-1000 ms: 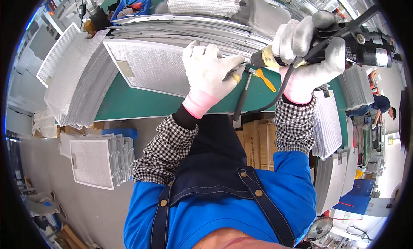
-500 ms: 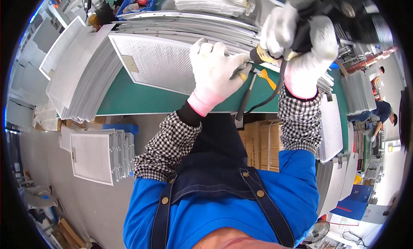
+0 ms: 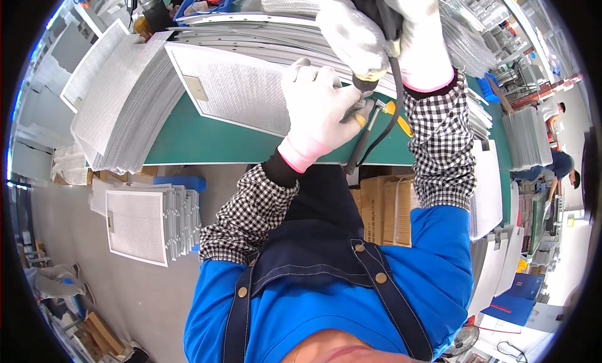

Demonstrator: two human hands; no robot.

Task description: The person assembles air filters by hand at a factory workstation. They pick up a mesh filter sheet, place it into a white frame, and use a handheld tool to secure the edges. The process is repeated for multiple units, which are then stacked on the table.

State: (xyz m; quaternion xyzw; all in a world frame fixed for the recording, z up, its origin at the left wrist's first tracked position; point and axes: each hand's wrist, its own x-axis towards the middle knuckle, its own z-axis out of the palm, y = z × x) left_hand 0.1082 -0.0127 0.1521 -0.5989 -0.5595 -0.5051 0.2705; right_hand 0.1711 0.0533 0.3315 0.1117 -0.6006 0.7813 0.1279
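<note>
My right hand (image 3: 420, 43), in a white glove, wraps round a black corded power tool (image 3: 376, 11) partly cut off by the upper edge. Its dark nose points down beside my left hand (image 3: 320, 106). That gloved hand has its fingers bent over the right end of a framed mesh panel (image 3: 232, 87), thumb and forefinger close together by the nose; anything between them is hidden. A black cable (image 3: 384, 137) hangs from the tool. Behind it, a black-handled tool with a metal shaft (image 3: 360, 143) and a yellow-handled tool (image 3: 401, 117) lie on the table.
The green table (image 3: 188, 143) bears a stack of mesh panels (image 3: 132, 112) at left and long metal strips (image 3: 263, 30) along the back. A blue bin (image 3: 219, 0) stands behind. More panels (image 3: 135, 225) stand lower left; cardboard boxes (image 3: 379, 206) sit beneath the table. Another person (image 3: 558, 165) is at far right.
My right hand and the tool have swung left and turned, so the nose now points down rather than sideways. My left hand stays at the panel's end, shifted slightly in view.
</note>
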